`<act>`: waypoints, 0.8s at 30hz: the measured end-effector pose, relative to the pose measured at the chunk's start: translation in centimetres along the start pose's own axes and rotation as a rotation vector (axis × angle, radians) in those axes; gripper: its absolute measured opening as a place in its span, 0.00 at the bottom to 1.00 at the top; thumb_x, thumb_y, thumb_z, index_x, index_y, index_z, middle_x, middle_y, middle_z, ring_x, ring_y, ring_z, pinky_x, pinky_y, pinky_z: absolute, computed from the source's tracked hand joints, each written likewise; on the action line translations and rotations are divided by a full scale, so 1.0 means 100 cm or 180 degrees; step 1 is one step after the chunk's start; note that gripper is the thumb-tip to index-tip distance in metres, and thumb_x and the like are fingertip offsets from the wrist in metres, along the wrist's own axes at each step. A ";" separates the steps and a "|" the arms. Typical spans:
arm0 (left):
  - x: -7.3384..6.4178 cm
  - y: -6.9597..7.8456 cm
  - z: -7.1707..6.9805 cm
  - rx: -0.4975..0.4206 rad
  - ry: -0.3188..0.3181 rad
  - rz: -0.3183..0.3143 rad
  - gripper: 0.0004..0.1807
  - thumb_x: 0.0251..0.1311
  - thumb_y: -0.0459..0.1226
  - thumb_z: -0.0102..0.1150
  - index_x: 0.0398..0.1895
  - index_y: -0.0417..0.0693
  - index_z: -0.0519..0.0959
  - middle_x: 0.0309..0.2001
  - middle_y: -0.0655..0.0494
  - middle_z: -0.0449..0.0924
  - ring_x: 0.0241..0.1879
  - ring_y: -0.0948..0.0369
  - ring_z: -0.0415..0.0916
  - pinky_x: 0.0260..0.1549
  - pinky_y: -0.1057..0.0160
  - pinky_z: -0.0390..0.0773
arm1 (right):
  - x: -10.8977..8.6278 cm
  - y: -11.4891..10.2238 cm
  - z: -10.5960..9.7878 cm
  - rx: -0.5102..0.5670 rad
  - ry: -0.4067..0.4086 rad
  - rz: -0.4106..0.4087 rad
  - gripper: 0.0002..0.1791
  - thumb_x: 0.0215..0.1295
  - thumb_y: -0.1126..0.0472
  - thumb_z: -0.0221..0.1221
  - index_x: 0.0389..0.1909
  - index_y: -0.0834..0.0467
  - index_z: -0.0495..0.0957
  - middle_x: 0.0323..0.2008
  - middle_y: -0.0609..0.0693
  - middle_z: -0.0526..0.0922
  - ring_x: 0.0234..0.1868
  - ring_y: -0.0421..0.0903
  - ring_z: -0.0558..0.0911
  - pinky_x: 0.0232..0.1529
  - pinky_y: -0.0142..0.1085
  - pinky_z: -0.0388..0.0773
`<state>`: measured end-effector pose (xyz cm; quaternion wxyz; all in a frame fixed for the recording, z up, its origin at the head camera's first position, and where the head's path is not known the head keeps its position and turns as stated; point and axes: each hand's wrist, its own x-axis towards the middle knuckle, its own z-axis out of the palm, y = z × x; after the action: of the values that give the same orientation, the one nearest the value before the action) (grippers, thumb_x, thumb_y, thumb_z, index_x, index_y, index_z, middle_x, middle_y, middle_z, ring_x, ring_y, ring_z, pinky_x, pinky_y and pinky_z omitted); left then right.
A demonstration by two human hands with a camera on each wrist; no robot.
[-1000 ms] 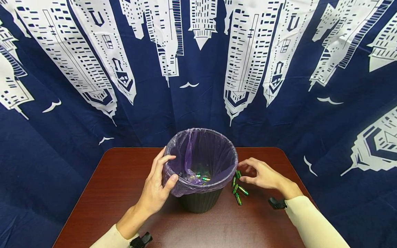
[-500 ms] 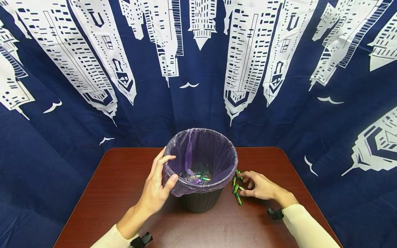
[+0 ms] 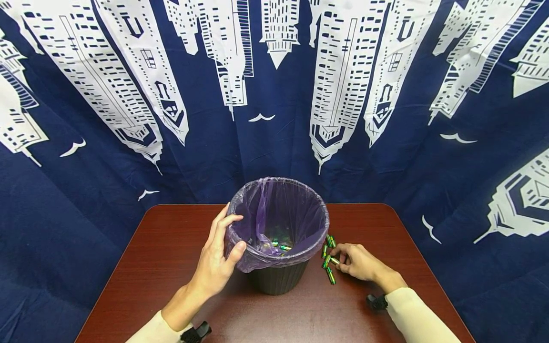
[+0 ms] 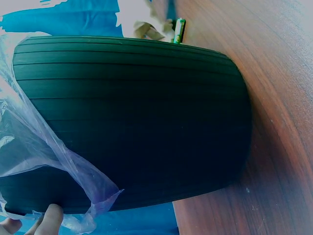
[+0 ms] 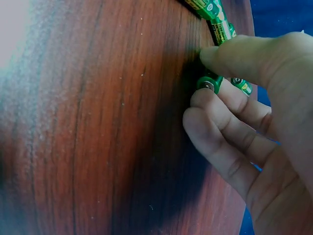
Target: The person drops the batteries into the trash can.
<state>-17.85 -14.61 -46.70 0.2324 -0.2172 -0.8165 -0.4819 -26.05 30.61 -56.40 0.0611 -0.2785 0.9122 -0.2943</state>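
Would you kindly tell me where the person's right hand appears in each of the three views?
Head: the right hand is below and right of centre, to the right of the bin.
Left wrist: the right hand, washed out, is near the middle of the top edge, beyond the bin.
Right wrist: the right hand fills the right side, holding a battery.
Shared landmark: the reddish-brown table.

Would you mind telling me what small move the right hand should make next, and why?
Probably lift the pinched battery toward the bin: the right hand has it between thumb and fingers beside the loose batteries, similar ones lie inside the bin, and the left hand touches its rim.
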 end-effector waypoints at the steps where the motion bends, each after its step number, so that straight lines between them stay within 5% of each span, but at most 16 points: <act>1: 0.000 0.000 0.000 0.0004 0.0001 0.0001 0.35 0.75 0.40 0.68 0.84 0.61 0.73 0.95 0.52 0.58 0.90 0.43 0.66 0.85 0.69 0.64 | 0.000 0.000 0.000 0.0024 0.0001 0.0012 0.14 0.71 0.72 0.74 0.54 0.61 0.88 0.35 0.45 0.86 0.31 0.31 0.80 0.34 0.29 0.80; 24: -0.001 0.001 0.000 -0.0042 -0.0008 0.0000 0.36 0.74 0.40 0.68 0.84 0.61 0.73 0.95 0.52 0.58 0.90 0.43 0.66 0.85 0.70 0.64 | -0.006 0.003 -0.011 0.0049 0.0209 -0.0005 0.15 0.66 0.72 0.73 0.50 0.56 0.88 0.30 0.42 0.86 0.26 0.29 0.78 0.32 0.29 0.78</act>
<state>-17.71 -14.62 -46.71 0.2299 -0.2193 -0.8135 -0.4871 -26.04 31.72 -55.69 0.0330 -0.2689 0.9112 -0.3103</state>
